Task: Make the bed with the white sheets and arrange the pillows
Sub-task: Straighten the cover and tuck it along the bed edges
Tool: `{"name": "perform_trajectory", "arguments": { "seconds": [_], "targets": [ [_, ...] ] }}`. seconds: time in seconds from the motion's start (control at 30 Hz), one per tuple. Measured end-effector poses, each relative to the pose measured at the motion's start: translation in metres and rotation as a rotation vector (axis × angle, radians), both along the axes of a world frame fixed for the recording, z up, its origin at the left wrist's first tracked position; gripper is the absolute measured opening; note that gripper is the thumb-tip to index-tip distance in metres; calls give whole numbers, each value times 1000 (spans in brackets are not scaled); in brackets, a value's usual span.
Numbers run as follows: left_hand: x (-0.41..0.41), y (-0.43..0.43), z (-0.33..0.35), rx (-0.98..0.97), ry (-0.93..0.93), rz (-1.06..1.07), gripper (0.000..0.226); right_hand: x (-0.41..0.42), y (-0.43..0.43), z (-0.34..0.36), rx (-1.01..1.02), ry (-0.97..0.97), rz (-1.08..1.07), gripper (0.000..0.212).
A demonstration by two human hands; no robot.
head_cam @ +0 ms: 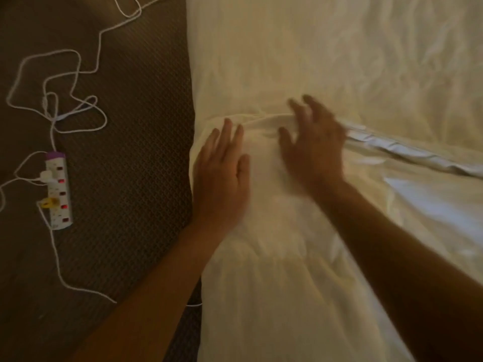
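A white sheet (326,61) covers the bed and fills the right two thirds of the head view. Its surface is wrinkled. A folded edge (407,152) of the sheet runs from the middle out to the right. My left hand (222,176) lies flat on the sheet at the bed's left side, fingers spread. My right hand (313,150) is blurred, palm down with fingers apart, on a bunched ridge of cloth just left of the folded edge. Neither hand grips the cloth. No pillow can be made out.
Dark brown patterned carpet (125,178) lies left of the bed. On it sits a white power strip (56,190) with red switches and plugs in it. Tangled white cables (75,82) loop across the carpet toward the bed's edge.
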State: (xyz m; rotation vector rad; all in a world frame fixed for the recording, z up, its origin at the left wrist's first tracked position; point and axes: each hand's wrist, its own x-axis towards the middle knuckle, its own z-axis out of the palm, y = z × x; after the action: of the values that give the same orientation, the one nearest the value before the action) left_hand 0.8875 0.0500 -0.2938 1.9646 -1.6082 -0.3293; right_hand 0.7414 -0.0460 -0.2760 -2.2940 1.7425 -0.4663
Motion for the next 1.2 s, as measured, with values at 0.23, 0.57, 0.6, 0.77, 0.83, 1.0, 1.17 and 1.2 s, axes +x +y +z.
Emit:
{"name": "perform_trajectory", "arguments": {
  "seconds": [0.23, 0.57, 0.6, 0.77, 0.83, 1.0, 1.17, 1.2],
  "targets": [
    [7, 21, -64, 189, -190, -81, 64, -35, 60, -35, 87, 430, 497, 64],
    [6, 8, -73, 182, -187, -120, 66, -176, -7, -51, 358, 530, 85, 80],
    [6, 7, -67, 207, -190, -119, 67, -173, -8, -46, 375, 525, 62, 80],
    [-37, 46, 2, 177, -113, 89, 57, -122, 53, 0, 279, 218, -87, 68],
    [-77, 101, 11, 99, 38, 108, 53, -93, 111, 7, 173, 76, -7, 66],
    [-103, 196, -44, 284, -294, -46, 62, -87, 230, -32, 143, 159, 430, 58],
    [-107, 203, -65, 227, -314, -23, 67, -191, 230, -57, 29, 397, 394, 60],
    [-105, 203, -67, 213, -323, -27, 68, -217, 221, -56, 32, 434, 319, 62]
  ]
}}
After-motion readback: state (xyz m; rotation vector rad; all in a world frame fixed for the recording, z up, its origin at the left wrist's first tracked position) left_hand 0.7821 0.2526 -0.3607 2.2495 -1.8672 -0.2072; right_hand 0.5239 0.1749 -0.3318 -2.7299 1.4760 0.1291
